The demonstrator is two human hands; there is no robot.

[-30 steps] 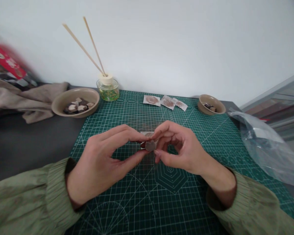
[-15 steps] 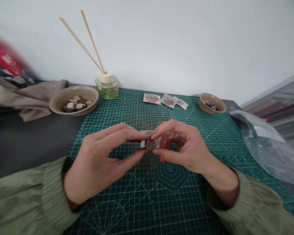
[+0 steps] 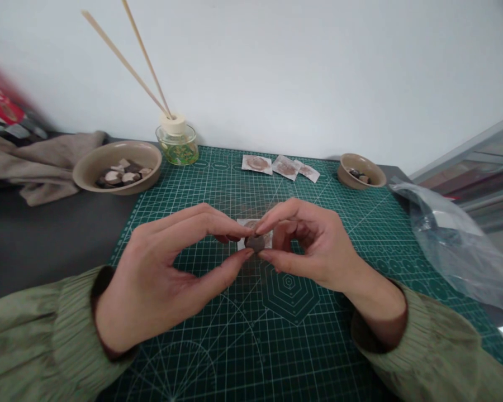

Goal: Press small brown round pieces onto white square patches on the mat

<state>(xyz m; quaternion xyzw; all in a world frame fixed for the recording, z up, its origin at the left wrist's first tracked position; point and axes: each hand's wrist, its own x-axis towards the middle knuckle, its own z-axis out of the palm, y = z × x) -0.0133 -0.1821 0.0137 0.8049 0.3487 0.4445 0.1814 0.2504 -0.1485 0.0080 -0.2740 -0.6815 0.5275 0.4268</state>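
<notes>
A small dark brown round piece (image 3: 255, 243) is pinched between the fingertips of both hands, above the middle of the mat. My left hand (image 3: 180, 262) grips its left side with thumb and index finger. My right hand (image 3: 310, 243) has thumb and index finger closed on its right side, with the other fingers curled underneath. Directly behind the piece lies a white paper square (image 3: 242, 244) with brown smudges, partly covered by the fingers. What exact kind of piece it is, I cannot tell.
The green cutting mat (image 3: 218, 368) covers the table. Smudged paper squares (image 3: 256, 163) lie near the wall. A larger bowl (image 3: 84, 173) and a smaller bowl (image 3: 362, 181) hold dark pieces. Around them are a reed diffuser (image 3: 178, 142), a cloth (image 3: 37, 162) and a clear plastic bag (image 3: 452, 240).
The view has shifted slightly, so everything sits a little further left and up. Both hands keep their pinch on the dark round piece, which looks slightly tilted compared with before.
</notes>
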